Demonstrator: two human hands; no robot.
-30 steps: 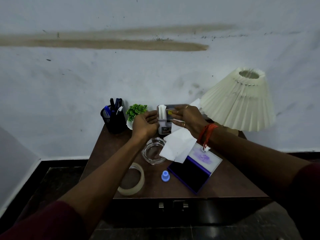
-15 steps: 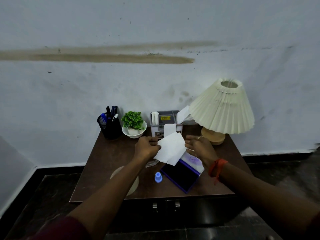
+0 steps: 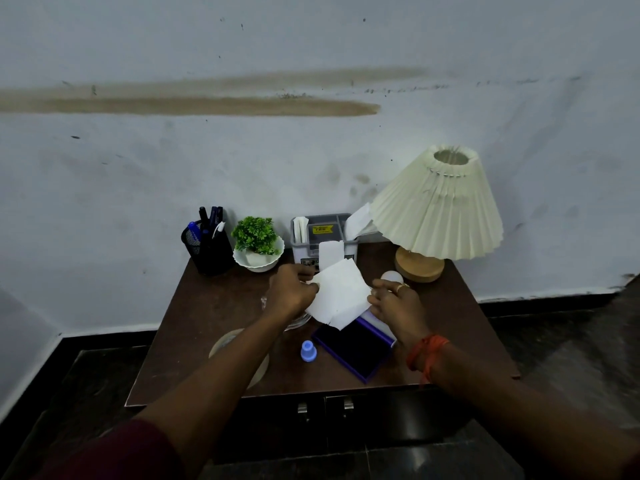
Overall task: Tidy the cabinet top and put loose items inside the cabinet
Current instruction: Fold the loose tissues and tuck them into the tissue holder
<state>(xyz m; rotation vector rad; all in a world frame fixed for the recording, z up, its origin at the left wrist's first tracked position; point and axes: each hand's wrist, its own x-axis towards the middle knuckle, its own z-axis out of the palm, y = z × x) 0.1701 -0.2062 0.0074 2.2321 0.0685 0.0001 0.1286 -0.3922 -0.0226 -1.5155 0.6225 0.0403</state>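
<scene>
Left hand [image 3: 292, 289] pinches the left edge of the white paper sheets [image 3: 341, 292], thumb and fingers closed on them. Right hand [image 3: 396, 306] has its fingers curled at the right corner, touching, but I can't tell if it grips. The sheets are held above the cabinet top [image 3: 207, 306] near centre, over the open stamp pad [image 3: 353, 348]. They sit diamond-wise with the top corner at 12-1 o'clock towards the organiser [image 3: 322, 230]. Long axis is roughly 1-to-7. Lamp [image 3: 436, 209] is at 2 o'clock.

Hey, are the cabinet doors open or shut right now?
Shut. Both cabinet doors sit flush below the cabinet top, metal handles side by side, no gap showing the inside.
</scene>
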